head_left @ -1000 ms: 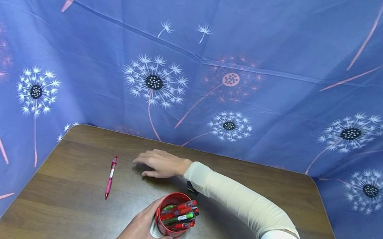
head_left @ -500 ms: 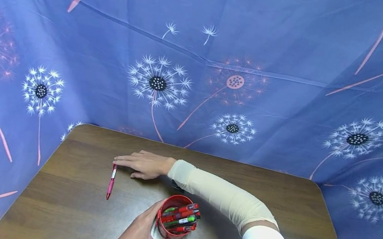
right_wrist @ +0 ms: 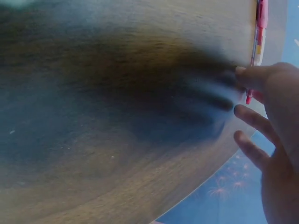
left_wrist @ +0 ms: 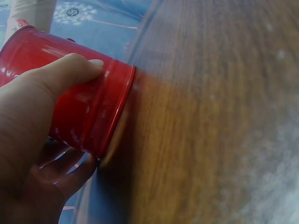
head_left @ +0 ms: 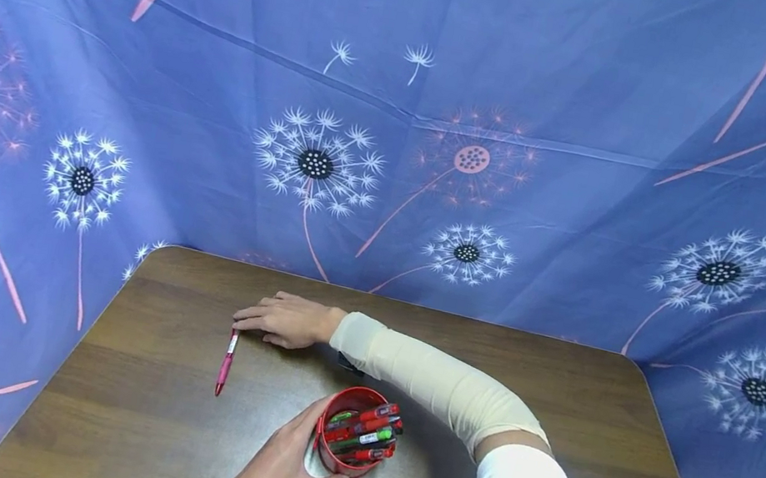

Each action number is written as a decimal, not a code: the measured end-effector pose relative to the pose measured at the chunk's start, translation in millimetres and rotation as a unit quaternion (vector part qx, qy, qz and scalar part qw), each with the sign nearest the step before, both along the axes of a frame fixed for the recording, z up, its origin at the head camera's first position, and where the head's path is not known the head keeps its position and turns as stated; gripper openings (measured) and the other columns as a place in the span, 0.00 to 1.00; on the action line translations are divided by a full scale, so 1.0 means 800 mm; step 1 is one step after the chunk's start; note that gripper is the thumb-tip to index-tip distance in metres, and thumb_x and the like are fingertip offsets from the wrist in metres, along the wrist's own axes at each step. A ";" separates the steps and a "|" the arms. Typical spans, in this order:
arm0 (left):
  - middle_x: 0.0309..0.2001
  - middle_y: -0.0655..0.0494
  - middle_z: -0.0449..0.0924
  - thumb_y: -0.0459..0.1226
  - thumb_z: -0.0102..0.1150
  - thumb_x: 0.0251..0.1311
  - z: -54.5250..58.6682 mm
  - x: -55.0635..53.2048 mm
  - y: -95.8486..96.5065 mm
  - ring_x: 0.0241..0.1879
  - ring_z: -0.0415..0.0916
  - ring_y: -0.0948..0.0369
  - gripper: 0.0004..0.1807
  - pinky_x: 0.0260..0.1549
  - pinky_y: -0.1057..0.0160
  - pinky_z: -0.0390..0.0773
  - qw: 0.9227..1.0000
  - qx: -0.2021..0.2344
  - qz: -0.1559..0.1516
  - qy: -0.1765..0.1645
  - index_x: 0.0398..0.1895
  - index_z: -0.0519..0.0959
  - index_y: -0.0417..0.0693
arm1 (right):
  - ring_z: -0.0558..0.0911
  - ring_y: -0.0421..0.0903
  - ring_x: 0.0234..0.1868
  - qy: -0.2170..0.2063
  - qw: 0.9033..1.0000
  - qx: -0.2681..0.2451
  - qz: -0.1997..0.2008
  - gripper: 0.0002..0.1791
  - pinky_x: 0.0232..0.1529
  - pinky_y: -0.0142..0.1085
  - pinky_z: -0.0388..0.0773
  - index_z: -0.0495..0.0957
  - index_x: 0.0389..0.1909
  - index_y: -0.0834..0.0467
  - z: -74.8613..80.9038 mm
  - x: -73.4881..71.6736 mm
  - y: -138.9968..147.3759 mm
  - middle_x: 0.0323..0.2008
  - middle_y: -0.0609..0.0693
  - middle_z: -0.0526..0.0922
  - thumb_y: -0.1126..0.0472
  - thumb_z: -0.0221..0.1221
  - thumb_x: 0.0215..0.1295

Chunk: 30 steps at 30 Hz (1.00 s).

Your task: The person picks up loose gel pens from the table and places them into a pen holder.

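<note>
My left hand (head_left: 272, 466) grips a small red metal bucket (left_wrist: 79, 109), thumb on the near side and fingers round the far side. The bucket stands on the table, full of red and green pens (head_left: 362, 432) leaning to the right. Farther back on the left, a slim pen with a pink-red barrel (head_left: 225, 371) lies pointing toward the front edge. My right hand (head_left: 287, 319) pinches its far end between thumb and index finger. In the right wrist view the other fingers (right_wrist: 254, 122) stay spread, off the pen (right_wrist: 262, 21).
The wooden table (head_left: 118, 414) has rounded back corners. A blue cloth (head_left: 589, 96) with dandelion prints hangs behind it and at both sides. My right forearm, in a cream wrap (head_left: 449, 390), reaches across behind the bucket.
My right hand has moved left to the lone pen and taken its far end; the pen has shifted slightly right and tilted. The left hand keeps its hold on the bucket.
</note>
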<state>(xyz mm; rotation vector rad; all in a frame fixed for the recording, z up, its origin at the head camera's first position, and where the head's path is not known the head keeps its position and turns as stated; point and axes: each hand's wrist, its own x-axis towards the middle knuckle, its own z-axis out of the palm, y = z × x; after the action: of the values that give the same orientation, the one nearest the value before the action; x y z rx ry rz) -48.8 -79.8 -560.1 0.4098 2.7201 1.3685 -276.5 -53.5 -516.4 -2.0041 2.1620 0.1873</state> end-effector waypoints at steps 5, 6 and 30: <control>0.72 0.62 0.74 0.53 0.85 0.49 0.000 0.000 0.000 0.68 0.76 0.59 0.58 0.64 0.48 0.81 1.000 -0.002 -0.002 0.015 0.82 0.61 0.59 | 0.77 0.44 0.66 0.023 0.999 -0.044 -0.003 0.24 0.64 0.39 0.75 0.78 0.73 0.46 -0.002 -0.002 0.006 0.69 0.44 0.79 0.54 0.61 0.80; 0.72 0.62 0.74 0.53 0.86 0.48 -0.001 0.000 0.000 0.68 0.76 0.59 0.58 0.64 0.48 0.81 1.000 -0.002 -0.002 0.020 0.82 0.61 0.59 | 0.78 0.44 0.63 0.028 0.998 -0.052 -0.004 0.21 0.61 0.39 0.75 0.80 0.70 0.46 -0.003 -0.002 0.008 0.65 0.43 0.81 0.54 0.62 0.79; 0.70 0.57 0.76 0.52 0.86 0.46 0.001 0.001 0.001 0.67 0.77 0.57 0.59 0.63 0.46 0.81 1.000 -0.011 0.005 0.005 0.81 0.63 0.53 | 0.82 0.42 0.53 0.031 0.996 -0.076 -0.024 0.08 0.56 0.38 0.77 0.87 0.51 0.47 -0.008 0.004 0.028 0.49 0.43 0.83 0.55 0.63 0.77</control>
<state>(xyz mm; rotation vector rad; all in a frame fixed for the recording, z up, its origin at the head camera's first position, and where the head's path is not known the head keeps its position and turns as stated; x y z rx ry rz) -47.9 -78.9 -559.6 0.4039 2.7459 1.3408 -273.5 -30.8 -522.9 -2.0478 2.3257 0.0830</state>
